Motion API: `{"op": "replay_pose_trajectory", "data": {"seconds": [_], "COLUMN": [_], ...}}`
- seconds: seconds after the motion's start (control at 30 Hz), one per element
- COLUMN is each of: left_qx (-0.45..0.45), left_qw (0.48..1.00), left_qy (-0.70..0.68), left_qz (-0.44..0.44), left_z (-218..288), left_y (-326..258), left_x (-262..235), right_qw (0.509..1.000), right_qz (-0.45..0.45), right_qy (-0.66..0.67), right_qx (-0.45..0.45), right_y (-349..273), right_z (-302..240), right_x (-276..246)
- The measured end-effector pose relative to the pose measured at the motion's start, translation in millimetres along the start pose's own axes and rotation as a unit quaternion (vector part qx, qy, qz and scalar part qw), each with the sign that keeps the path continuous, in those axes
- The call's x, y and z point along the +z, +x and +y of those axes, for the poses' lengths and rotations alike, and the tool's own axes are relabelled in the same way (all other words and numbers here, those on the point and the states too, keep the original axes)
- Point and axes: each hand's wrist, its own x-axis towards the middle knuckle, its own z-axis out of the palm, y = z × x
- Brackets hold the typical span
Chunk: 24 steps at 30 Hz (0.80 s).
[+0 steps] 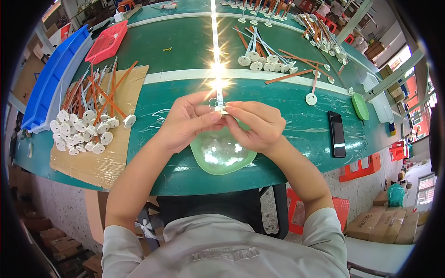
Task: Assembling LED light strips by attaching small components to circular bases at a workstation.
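— So, what are the hands doing?

— The left hand [187, 121] and the right hand [254, 124] meet over the near edge of the green table [287, 111]. Both have their fingertips pinched shut on a small white part [221, 109] with a thin stem rising from it; the glare from a lamp reflection washes out much of that stem.

— Anything under them?

— A pale green dish [221, 155] sits right at the near edge, partly hidden by the hands. It holds small clear or whitish pieces; I can't tell their shape.

— Other containers?

— At the far left corner a long blue tray [53, 78] lies along the left edge, with a red mesh basket [107, 41] just beside it. I can't tell what either holds. Near the right edge there is a small green lid [360, 105] and a white tub [379, 99]; the contents of the tub are not visible.

— And the loose stock?

— On the left, a sheet of cardboard [106, 162] carries a heap of white discs on orange and grey sticks [85, 118]. More of the same lie in a far pile [269, 58] past the white stripe, and one single disc stick [312, 95] lies toward the right. A black phone [337, 133] lies flat near the right of the near edge.
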Motion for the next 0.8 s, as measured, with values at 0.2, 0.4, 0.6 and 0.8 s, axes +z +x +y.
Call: {"op": "replay_pose_trajectory", "data": {"seconds": [0.2, 0.4, 0.6, 0.8], "left_qx": [0.016, 0.008, 0.013, 0.046], "left_qw": [0.998, 0.998, 0.999, 0.995], "left_qy": [0.048, 0.052, 0.051, 0.083], "left_qz": [-0.031, -0.019, -0.005, -0.029], "left_z": [4.3, 5.5, 10.4, 8.7], "left_y": [-0.8, 0.2, -0.3, -1.3], "left_x": [1.5, 1.7, -0.2, -2.7], "right_qw": [1.000, 1.000, 1.000, 0.999], "right_qz": [0.017, -0.002, -0.001, -0.021], "right_qy": [-0.005, 0.001, 0.014, 0.025], "right_qx": [0.009, 0.010, -0.013, 0.008], "right_y": [-5.3, -3.1, -0.2, -2.1], "right_z": [-7.8, -6.5, -2.8, -3.8], "right_x": [-1.2, -1.0, 1.6, -2.7]}}
